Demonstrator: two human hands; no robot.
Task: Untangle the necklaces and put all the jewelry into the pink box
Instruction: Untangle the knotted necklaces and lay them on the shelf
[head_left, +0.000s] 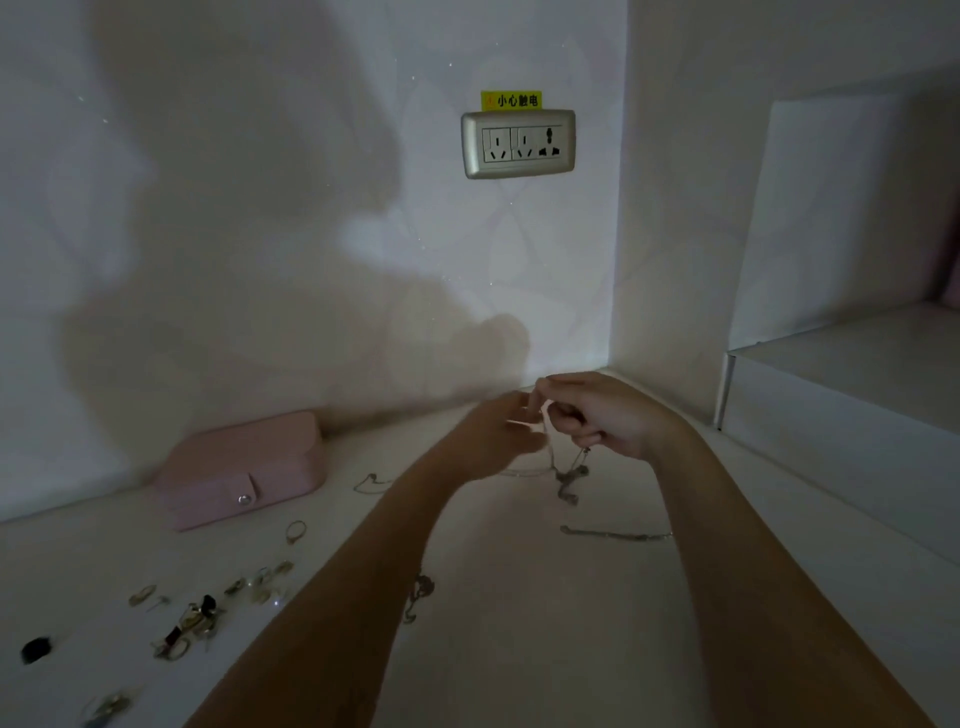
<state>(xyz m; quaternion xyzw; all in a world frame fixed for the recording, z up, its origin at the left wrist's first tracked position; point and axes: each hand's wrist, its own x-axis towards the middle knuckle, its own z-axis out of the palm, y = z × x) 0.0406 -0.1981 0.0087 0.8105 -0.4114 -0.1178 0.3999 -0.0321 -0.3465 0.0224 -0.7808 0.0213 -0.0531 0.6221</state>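
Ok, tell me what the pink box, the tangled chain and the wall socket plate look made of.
The pink box: likely faux leather, matte; soft dull surface, flap with a shiny metal snap. The tangled chain: thin silvery metal, glinting links, held by the right hand. The socket plate: satin silver-beige finish; plastic or metal, cannot tell.

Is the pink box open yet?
No, the pink box is closed, with its lid down and the strap fastened over its front.
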